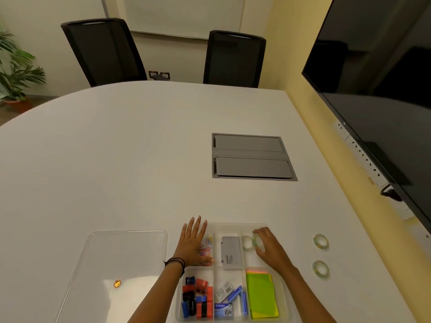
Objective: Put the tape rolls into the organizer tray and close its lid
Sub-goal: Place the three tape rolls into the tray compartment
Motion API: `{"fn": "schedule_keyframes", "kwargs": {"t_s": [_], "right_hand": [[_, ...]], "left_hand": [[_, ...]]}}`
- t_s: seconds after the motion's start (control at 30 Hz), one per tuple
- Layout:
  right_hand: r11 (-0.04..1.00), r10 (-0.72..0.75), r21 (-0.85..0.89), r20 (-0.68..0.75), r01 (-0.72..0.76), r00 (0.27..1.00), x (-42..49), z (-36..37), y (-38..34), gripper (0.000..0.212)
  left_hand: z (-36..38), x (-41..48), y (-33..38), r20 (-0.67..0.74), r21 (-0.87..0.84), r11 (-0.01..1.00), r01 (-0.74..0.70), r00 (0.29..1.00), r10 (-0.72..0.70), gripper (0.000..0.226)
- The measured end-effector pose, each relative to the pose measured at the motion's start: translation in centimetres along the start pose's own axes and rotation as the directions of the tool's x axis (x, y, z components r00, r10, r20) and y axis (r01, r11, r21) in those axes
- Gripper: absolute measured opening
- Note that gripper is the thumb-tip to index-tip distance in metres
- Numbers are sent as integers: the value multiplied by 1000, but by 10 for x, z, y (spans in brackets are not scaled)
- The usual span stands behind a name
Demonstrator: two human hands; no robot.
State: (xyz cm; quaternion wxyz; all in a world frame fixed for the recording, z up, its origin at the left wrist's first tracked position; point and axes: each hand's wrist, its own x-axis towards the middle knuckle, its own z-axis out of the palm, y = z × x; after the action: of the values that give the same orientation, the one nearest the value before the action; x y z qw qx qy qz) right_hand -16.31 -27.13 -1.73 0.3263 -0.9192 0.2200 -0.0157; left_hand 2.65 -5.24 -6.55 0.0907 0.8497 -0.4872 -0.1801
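Clear plastic compartmented organizer tray (238,226) on smooth white surface (140,159), right hand (268,247) gripping glossy translucent tape roll (257,240) over tray's far-right compartment beside another roll (247,242), left hand (192,241) flat and open on tray's far-left corner, two more rolls (321,241) right of tray, flat transparent lid (121,264) left of tray

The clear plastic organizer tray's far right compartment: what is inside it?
In that compartment of the clear plastic organizer tray, one clear tape roll lies; the right hand places another, covering the rest.

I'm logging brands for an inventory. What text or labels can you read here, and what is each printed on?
"camlin": on the grey box in the organizer tray.
"kangaro", only partly legible: on the blue staples box.
Barcode packets: too small to read.
Orange sticker on the lid: blurred.
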Motion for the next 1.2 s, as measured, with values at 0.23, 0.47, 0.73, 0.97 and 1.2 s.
{"fn": "schedule_keyframes", "kwargs": {"t_s": [0.23, 0.47, 0.73, 0.97, 1.2], "right_hand": [[954, -51, -291, 96, 77, 994, 13, 10, 10, 47], [980, 0, -200, 52, 10, 999, 10, 5, 8, 33], [989, 132, -13, -396, -149, 909, -31, -32, 35, 23], [860, 504, 173, -433, -479, 748, -72, -44, 104, 25], [715, 698, 198, -233, -670, 677, -82, -35, 119, 52]], "left_hand": [[3, 0, -1, -10, 0, 1000, 4, 1000, -4, 116], [4, 0, -1, -43, 6, 1000, -20, 999, 20, 116], [5, 1, -2, -55, -26, 999, -42, 998, 40, 116], [6, 2, -2, -49, -46, 998, -49, 998, 47, 116], [6, 2, -2, -35, -56, 997, -48, 998, 47, 116]]}}
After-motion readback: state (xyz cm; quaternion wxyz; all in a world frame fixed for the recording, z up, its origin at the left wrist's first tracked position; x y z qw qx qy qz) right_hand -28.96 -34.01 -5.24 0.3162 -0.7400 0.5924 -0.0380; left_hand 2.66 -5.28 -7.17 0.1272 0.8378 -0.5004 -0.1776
